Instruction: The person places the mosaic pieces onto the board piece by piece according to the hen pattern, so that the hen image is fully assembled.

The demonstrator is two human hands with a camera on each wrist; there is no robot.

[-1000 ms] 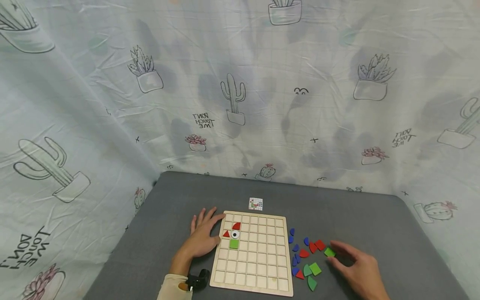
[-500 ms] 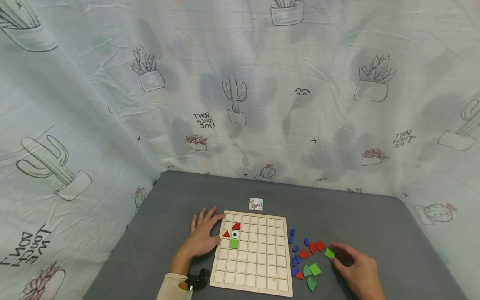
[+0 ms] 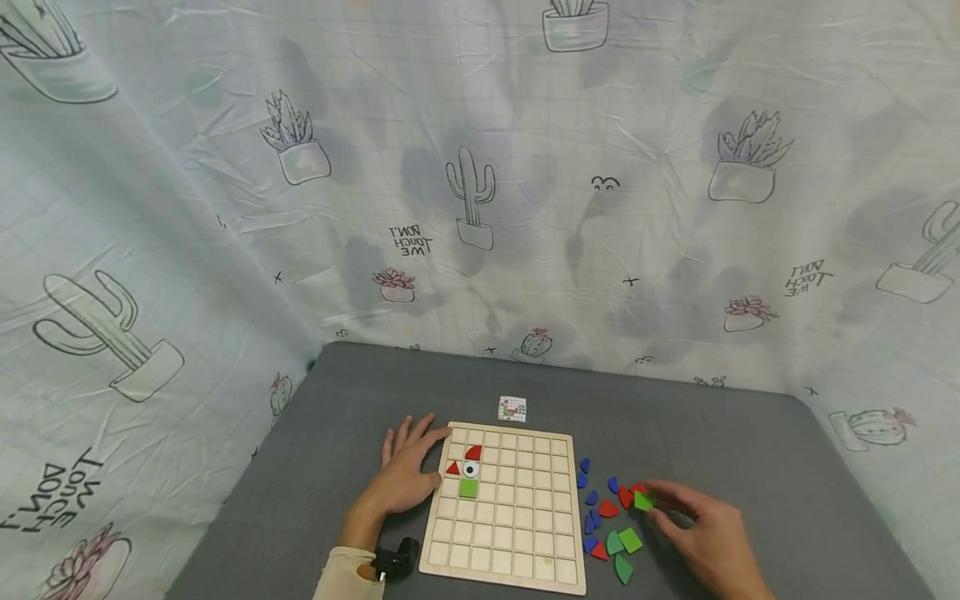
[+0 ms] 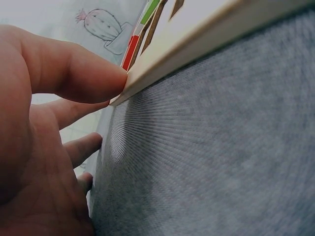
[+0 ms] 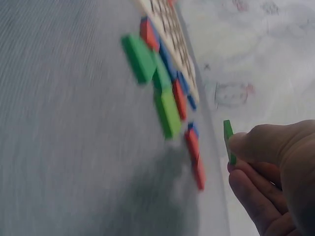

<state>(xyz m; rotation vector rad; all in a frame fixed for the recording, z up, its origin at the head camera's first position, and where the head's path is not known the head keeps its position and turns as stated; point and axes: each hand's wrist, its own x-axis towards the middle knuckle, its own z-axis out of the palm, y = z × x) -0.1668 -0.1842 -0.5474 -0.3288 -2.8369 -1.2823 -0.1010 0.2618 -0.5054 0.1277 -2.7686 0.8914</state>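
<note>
My right hand point(image 3: 708, 533) pinches a light green square tile point(image 3: 642, 501) between thumb and fingers, over the right side of the loose pieces. In the right wrist view the same green tile point(image 5: 229, 141) is held edge-on, raised above the table. My left hand point(image 3: 405, 473) rests at the left edge of a wooden grid board point(image 3: 517, 504), thumb and index finger touching its rim, the other fingers spread. On the board lie a red quarter-round piece point(image 3: 473, 452), a red triangle point(image 3: 452, 468), a white eye tile point(image 3: 470, 470) and a light green square point(image 3: 468, 488).
Right of the board lie loose blue pieces point(image 3: 592, 497), red pieces point(image 3: 608, 508), dark green pieces point(image 3: 623, 569) and another light green square point(image 3: 630, 540) on the grey table point(image 3: 390, 375). A small printed card point(image 3: 512, 408) lies beyond the board. Patterned cloth point(image 3: 555, 233) hangs behind.
My right hand has lifted the light green square from the table's right side and moved it left, so it now overlaps a red piece. The left hand stays at the board's edge.
</note>
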